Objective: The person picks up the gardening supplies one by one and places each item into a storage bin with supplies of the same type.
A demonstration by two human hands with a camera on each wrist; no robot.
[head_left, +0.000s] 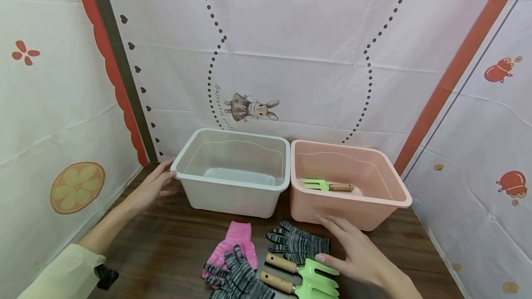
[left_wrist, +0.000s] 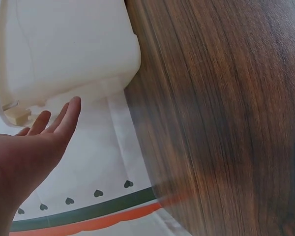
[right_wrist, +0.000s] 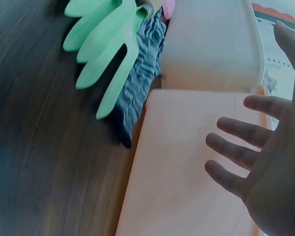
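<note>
My left hand [head_left: 155, 182] is at the left end of the white bin [head_left: 232, 197], its loosely extended fingers right at the rim. In the left wrist view the fingers [left_wrist: 66, 118] show beside the bin's end wall. My right hand [head_left: 353, 250], fingers spread and holding nothing, hovers in front of the pink bin [head_left: 332, 213]. A green hand fork [head_left: 320, 184] with a wooden handle lies inside that bin. Below the right hand are two more green garden forks [head_left: 317, 280] with wooden handles, and a grey striped glove [head_left: 299, 242] lies just behind them.
Left of the forks, another grey striped glove [head_left: 243, 276] overlaps a pink glove [head_left: 237, 239] on the dark wooden table [head_left: 166, 243]. The two bins stand side by side against the printed cloth [head_left: 299, 22] at the back. Cloth walls rise on both sides.
</note>
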